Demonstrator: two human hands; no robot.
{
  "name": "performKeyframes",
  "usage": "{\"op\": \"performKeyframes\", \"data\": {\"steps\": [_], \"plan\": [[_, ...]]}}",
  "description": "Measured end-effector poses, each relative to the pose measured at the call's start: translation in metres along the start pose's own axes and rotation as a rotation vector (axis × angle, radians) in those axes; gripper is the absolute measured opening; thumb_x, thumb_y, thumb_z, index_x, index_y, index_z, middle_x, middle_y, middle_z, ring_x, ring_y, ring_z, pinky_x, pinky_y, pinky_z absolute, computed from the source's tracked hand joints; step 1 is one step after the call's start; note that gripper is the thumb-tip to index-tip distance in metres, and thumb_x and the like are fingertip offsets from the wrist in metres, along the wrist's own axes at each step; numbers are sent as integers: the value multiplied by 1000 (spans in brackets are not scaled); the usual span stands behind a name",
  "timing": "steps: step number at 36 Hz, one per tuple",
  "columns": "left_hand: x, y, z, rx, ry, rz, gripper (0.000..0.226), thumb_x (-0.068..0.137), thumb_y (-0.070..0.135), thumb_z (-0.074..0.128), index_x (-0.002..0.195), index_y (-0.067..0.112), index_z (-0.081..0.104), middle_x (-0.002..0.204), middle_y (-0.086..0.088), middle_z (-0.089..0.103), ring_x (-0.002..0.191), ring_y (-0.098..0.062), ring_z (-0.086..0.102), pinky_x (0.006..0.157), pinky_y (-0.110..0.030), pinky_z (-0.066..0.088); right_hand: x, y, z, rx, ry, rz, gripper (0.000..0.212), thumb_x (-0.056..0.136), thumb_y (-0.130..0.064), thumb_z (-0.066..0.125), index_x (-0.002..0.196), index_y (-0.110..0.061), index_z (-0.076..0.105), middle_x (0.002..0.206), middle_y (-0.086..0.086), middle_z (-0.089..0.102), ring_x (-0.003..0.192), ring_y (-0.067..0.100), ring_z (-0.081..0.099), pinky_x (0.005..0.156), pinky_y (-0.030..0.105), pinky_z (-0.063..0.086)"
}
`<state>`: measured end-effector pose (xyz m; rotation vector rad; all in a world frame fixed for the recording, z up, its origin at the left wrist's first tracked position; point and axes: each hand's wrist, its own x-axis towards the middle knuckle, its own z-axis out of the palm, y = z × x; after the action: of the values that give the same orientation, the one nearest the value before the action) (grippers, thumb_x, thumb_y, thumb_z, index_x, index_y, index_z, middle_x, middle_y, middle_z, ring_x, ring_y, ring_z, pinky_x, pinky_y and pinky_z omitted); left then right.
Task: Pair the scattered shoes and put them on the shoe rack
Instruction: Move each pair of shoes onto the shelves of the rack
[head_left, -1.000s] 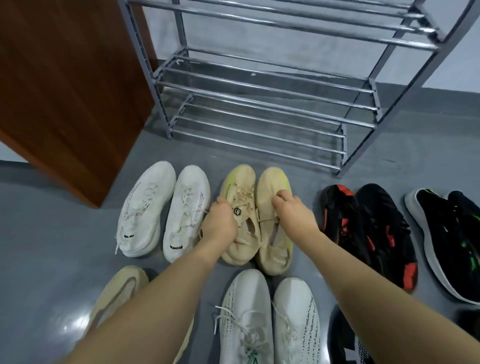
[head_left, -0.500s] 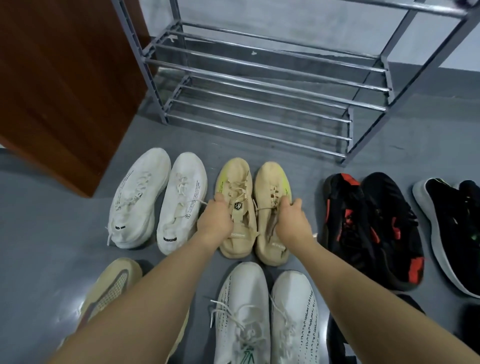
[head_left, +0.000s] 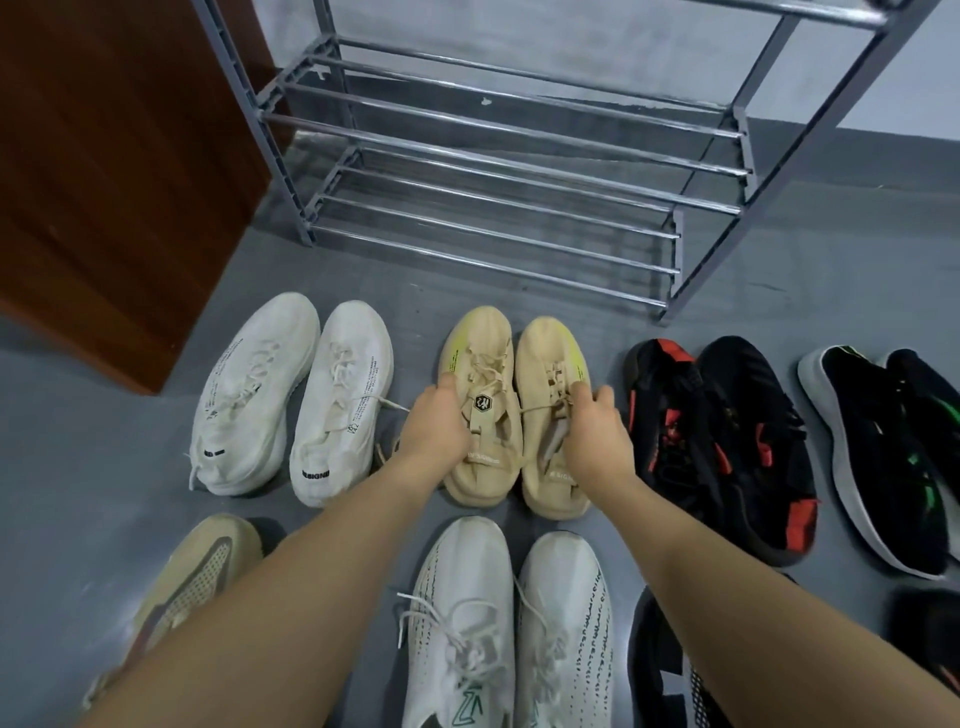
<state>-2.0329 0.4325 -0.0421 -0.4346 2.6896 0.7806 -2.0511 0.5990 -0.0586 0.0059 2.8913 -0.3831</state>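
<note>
Two beige knit shoes stand side by side on the grey floor, toes toward the rack. My left hand (head_left: 435, 423) grips the left beige shoe (head_left: 480, 358) at its outer side by the laces. My right hand (head_left: 595, 434) grips the right beige shoe (head_left: 545, 358) from its right side at the opening. The grey metal shoe rack (head_left: 498, 156) stands just beyond them, and the shelves in view hold no shoes.
A white pair (head_left: 291, 395) lies left of the beige pair, a black-and-red pair (head_left: 727, 441) to the right, then a black-and-green pair (head_left: 893, 441). Near me are a white speckled pair (head_left: 509, 623), a tan shoe (head_left: 197, 577) and dark shoes (head_left: 660, 670). A brown wooden panel (head_left: 119, 166) stands left.
Both hands have slid from the laces on top to the outer sides of the beige shoes. The pair has stayed on the floor in front of the rack.
</note>
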Motion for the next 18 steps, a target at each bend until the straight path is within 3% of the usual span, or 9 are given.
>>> {"op": "performKeyframes", "data": {"steps": [6,10,13,18], "plan": [[-2,2,11,81,-65,-61,53,89,1,47,138,3,27,129,-21,47,121,-36,47,94,-41,40,-7,3,0,12,-73,-2,34,87,4,39,119,-8,40,119,16,40,99,37,51,67,41,43],[-4,2,9,134,-105,-49,64,91,7,45,147,15,16,137,-18,40,125,-36,41,97,-44,39,-8,-3,-3,-13,-130,12,30,94,-7,38,124,-9,39,126,15,36,110,37,48,75,41,44],[-10,6,8,193,-78,16,68,91,7,43,149,21,12,145,-12,31,129,-34,34,101,-44,35,-7,-5,-8,-50,-92,-3,29,95,-11,38,123,-9,41,126,15,38,114,35,44,81,40,44],[-11,13,6,258,27,187,59,91,12,44,145,15,23,144,-7,35,127,-32,35,100,-43,37,-5,-4,-15,-69,0,-86,36,92,-7,39,127,-10,45,124,14,43,113,33,43,86,38,42]]}}
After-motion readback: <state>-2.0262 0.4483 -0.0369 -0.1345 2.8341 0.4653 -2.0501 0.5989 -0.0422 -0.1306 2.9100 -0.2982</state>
